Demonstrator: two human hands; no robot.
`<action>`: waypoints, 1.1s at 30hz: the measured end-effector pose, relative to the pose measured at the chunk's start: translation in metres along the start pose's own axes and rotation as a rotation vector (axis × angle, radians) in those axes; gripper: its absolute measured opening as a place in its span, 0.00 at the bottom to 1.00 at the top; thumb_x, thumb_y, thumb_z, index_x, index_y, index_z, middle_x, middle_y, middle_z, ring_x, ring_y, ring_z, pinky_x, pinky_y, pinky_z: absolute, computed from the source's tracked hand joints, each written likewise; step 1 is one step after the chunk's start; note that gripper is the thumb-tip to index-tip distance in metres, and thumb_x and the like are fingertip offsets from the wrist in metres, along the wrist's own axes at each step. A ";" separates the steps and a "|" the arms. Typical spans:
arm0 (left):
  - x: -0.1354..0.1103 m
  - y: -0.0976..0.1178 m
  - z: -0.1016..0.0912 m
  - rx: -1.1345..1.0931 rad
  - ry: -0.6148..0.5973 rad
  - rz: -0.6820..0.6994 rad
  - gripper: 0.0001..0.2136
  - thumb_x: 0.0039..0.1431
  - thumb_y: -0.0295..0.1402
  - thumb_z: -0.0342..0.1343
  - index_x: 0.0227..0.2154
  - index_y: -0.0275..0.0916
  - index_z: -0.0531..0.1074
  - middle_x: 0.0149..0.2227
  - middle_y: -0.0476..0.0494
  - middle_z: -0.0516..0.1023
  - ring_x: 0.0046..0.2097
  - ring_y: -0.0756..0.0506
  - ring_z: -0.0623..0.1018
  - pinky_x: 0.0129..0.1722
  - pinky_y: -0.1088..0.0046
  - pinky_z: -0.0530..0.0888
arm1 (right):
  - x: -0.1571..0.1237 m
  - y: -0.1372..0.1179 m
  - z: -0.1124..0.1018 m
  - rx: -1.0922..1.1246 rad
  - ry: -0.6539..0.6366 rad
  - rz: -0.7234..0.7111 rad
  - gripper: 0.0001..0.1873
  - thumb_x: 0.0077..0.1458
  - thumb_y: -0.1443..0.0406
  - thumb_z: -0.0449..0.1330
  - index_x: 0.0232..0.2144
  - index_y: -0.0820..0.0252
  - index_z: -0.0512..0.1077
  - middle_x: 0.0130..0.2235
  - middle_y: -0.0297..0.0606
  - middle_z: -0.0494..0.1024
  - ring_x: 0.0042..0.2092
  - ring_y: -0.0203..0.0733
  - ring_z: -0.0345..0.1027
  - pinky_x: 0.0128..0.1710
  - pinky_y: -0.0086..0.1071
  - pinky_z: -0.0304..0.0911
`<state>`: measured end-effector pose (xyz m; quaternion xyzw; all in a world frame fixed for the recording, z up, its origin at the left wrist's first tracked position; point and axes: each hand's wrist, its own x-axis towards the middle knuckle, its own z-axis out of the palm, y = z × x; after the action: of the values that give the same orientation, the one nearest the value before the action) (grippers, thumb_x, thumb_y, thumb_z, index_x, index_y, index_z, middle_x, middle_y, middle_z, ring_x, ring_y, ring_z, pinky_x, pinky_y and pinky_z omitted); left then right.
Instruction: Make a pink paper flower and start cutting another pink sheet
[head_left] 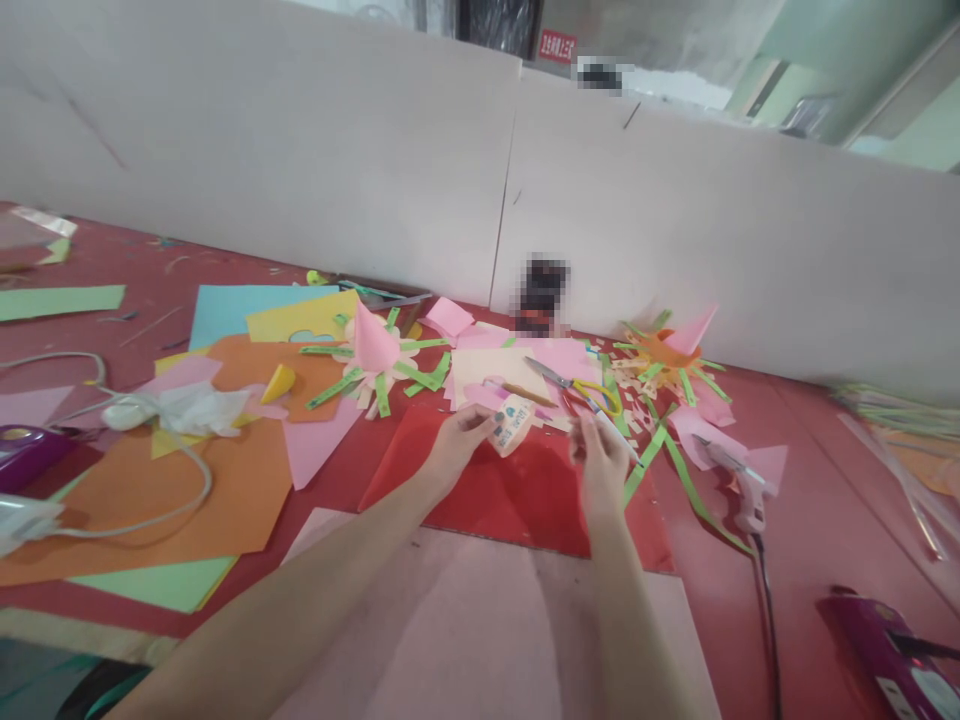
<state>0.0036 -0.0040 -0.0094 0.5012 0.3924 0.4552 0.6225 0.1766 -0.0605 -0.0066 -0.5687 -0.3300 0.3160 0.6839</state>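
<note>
My left hand [466, 436] pinches a small cream paper piece [511, 424] with dark blue-green marks, holding it above a red sheet [517, 500]. To its right my right hand [601, 455] is closed, with a slim white pen [619, 436] that appears to rest in its grip; the fingertips are partly blurred. Just beyond that hand lie scissors [574, 385] with yellow and red handles. A brown stick-like tool [529, 394] rests on cream paper [487, 370] behind the held piece. Two paper figures with pink cones stand farther back, one on the left [375, 345] and one on the right [679, 345].
A glue gun [746, 490] with a black cord lies at right, near a purple power strip [892, 650]. Coloured paper [172, 490], a white cable [202, 470] and crumpled plastic [199, 405] cover the left. A white partition [337, 170] rises behind the red table.
</note>
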 end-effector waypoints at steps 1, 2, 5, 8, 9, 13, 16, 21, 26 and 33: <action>0.000 0.001 0.000 0.005 0.009 0.015 0.08 0.46 0.38 0.58 0.22 0.38 0.70 0.23 0.53 0.70 0.28 0.53 0.69 0.35 0.76 0.65 | -0.004 0.000 0.005 -0.050 -0.077 0.016 0.15 0.49 0.54 0.56 0.25 0.60 0.70 0.22 0.32 0.66 0.20 0.30 0.54 0.18 0.27 0.51; -0.001 0.001 0.000 0.010 0.019 0.027 0.08 0.46 0.37 0.58 0.22 0.38 0.70 0.24 0.53 0.70 0.29 0.53 0.69 0.35 0.76 0.65 | -0.008 0.000 0.010 -0.097 -0.155 0.026 0.16 0.49 0.54 0.56 0.26 0.61 0.71 0.21 0.31 0.66 0.19 0.29 0.53 0.18 0.27 0.50; -0.002 0.002 0.001 0.038 0.002 0.041 0.07 0.47 0.36 0.58 0.23 0.38 0.71 0.25 0.52 0.70 0.29 0.52 0.70 0.35 0.76 0.66 | -0.018 0.001 0.025 -0.200 -0.326 0.019 0.15 0.50 0.54 0.56 0.32 0.59 0.72 0.23 0.31 0.67 0.20 0.29 0.53 0.19 0.27 0.51; -0.003 0.003 0.001 0.092 -0.028 0.039 0.07 0.48 0.37 0.57 0.24 0.38 0.70 0.25 0.51 0.72 0.30 0.51 0.71 0.36 0.76 0.66 | -0.024 0.002 0.032 -0.240 -0.346 -0.012 0.12 0.49 0.56 0.57 0.28 0.58 0.71 0.27 0.32 0.69 0.22 0.30 0.56 0.21 0.27 0.52; -0.003 0.003 0.002 0.109 -0.042 0.036 0.08 0.48 0.37 0.57 0.24 0.37 0.70 0.24 0.51 0.72 0.29 0.51 0.71 0.36 0.75 0.67 | -0.024 0.003 0.032 -0.243 -0.327 -0.019 0.12 0.50 0.56 0.56 0.26 0.58 0.70 0.26 0.32 0.69 0.23 0.31 0.57 0.22 0.27 0.52; -0.006 0.003 0.003 0.185 -0.123 0.036 0.08 0.49 0.37 0.56 0.24 0.37 0.68 0.23 0.51 0.73 0.28 0.50 0.73 0.35 0.74 0.68 | -0.022 0.005 0.029 -0.222 -0.245 -0.003 0.12 0.49 0.56 0.56 0.25 0.58 0.68 0.24 0.31 0.68 0.24 0.32 0.57 0.22 0.27 0.52; -0.007 0.002 0.003 0.317 -0.158 0.106 0.07 0.49 0.35 0.55 0.23 0.37 0.69 0.26 0.50 0.73 0.31 0.50 0.72 0.35 0.75 0.67 | -0.020 0.005 0.027 -0.203 -0.222 0.009 0.12 0.49 0.56 0.57 0.27 0.59 0.69 0.25 0.32 0.69 0.24 0.32 0.58 0.22 0.27 0.53; -0.005 -0.002 0.002 0.367 -0.130 0.127 0.06 0.49 0.34 0.55 0.28 0.37 0.71 0.31 0.48 0.75 0.36 0.48 0.73 0.40 0.74 0.68 | -0.017 0.006 0.026 -0.219 -0.209 -0.016 0.12 0.48 0.56 0.57 0.27 0.60 0.71 0.26 0.32 0.72 0.25 0.33 0.61 0.24 0.27 0.55; -0.002 -0.003 0.003 0.263 -0.048 0.129 0.06 0.47 0.34 0.57 0.27 0.38 0.71 0.31 0.49 0.76 0.35 0.49 0.75 0.39 0.74 0.70 | -0.017 0.006 0.027 -0.273 -0.246 -0.015 0.12 0.47 0.57 0.57 0.26 0.61 0.71 0.27 0.34 0.74 0.28 0.35 0.64 0.29 0.28 0.59; -0.002 -0.006 0.001 0.230 -0.036 0.120 0.06 0.47 0.35 0.58 0.26 0.38 0.73 0.29 0.49 0.77 0.34 0.49 0.75 0.37 0.75 0.71 | -0.019 0.004 0.027 -0.334 -0.248 -0.028 0.11 0.47 0.57 0.57 0.27 0.60 0.72 0.28 0.34 0.75 0.31 0.35 0.65 0.32 0.28 0.59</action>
<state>0.0054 -0.0066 -0.0145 0.6000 0.4001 0.4344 0.5396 0.1435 -0.0598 -0.0090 -0.6263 -0.4673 0.3150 0.5386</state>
